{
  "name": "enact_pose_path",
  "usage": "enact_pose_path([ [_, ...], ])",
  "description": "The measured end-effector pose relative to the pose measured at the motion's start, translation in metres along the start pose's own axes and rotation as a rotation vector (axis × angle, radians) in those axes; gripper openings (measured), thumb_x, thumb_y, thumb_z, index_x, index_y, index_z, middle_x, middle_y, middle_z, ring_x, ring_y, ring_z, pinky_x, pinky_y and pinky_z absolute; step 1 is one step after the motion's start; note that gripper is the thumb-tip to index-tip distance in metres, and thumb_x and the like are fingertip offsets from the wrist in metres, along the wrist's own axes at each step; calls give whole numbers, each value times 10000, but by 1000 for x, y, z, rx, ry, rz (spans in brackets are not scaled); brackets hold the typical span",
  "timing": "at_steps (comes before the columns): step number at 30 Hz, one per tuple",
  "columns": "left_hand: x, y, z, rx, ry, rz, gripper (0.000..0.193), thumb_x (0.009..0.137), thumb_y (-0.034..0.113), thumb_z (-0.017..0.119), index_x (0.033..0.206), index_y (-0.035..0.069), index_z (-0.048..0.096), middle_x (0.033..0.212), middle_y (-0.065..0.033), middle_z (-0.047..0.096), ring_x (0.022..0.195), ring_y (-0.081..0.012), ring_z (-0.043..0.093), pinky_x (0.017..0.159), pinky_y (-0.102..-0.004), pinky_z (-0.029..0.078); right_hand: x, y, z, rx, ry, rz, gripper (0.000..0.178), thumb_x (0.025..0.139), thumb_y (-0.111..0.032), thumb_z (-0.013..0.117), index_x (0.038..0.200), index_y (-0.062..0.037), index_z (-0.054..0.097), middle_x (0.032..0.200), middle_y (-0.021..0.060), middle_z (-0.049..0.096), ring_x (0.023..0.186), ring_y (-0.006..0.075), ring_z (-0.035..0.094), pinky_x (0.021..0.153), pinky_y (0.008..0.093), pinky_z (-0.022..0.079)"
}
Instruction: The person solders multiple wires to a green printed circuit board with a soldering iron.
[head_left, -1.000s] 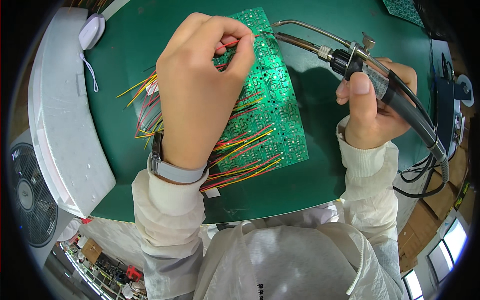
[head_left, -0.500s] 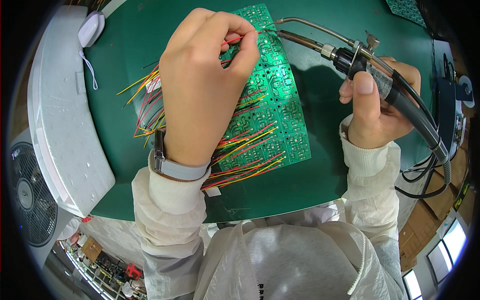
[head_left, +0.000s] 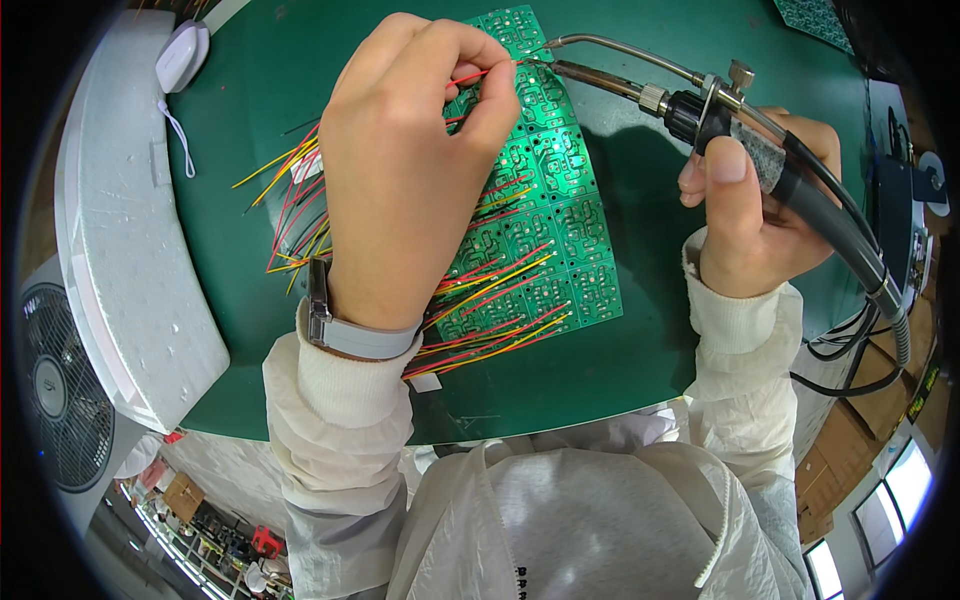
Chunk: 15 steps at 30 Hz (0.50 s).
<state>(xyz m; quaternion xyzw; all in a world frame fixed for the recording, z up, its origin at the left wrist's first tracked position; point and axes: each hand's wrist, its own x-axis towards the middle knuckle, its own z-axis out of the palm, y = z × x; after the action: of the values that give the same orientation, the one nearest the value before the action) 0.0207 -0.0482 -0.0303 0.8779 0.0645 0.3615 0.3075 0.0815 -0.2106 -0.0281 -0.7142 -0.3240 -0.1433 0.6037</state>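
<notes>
My left hand pinches a red wire between thumb and forefinger, its end at the far part of a green circuit board panel. In my right hand is a soldering iron with a curved metal solder-feed tube fixed along it. The iron's tip and the tube's end meet close to the wire end, just right of my left fingertips. Red and yellow wires stand attached in rows on the panel's nearer part, running left under my left wrist. My hand hides the panel's left side.
A white foam block lines the table's left side, with a small white case and strap beside it. A fan stands at far left. Another circuit board lies at the far right. Black cables hang at the right edge.
The soldering iron and my right hand have shifted very slightly. My left hand keeps its pinch on the red wire, almost unmoved.
</notes>
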Motion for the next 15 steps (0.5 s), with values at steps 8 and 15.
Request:
enact_pose_path([
  [8, 9, 8, -7, 198, -181, 109, 95, 667, -36, 638, 723, 8, 576, 658, -29, 534, 572, -90, 491, 529, -187, 398, 5, -21, 4, -53, -60, 146, 242, 753, -119, 637, 801, 39, 461, 533, 75, 518, 426, 92, 466, 413, 186, 379],
  [15, 2, 4, 0, 24, -20, 38, 97, 664, -37, 642, 717, 8, 574, 647, -28, 529, 564, -89, 486, 526, -186, 396, 19, -35, 3, -34, -157, 309, 223, 751, -99, 626, 808, 41, 462, 531, 72, 508, 432, 89, 460, 413, 186, 374],
])
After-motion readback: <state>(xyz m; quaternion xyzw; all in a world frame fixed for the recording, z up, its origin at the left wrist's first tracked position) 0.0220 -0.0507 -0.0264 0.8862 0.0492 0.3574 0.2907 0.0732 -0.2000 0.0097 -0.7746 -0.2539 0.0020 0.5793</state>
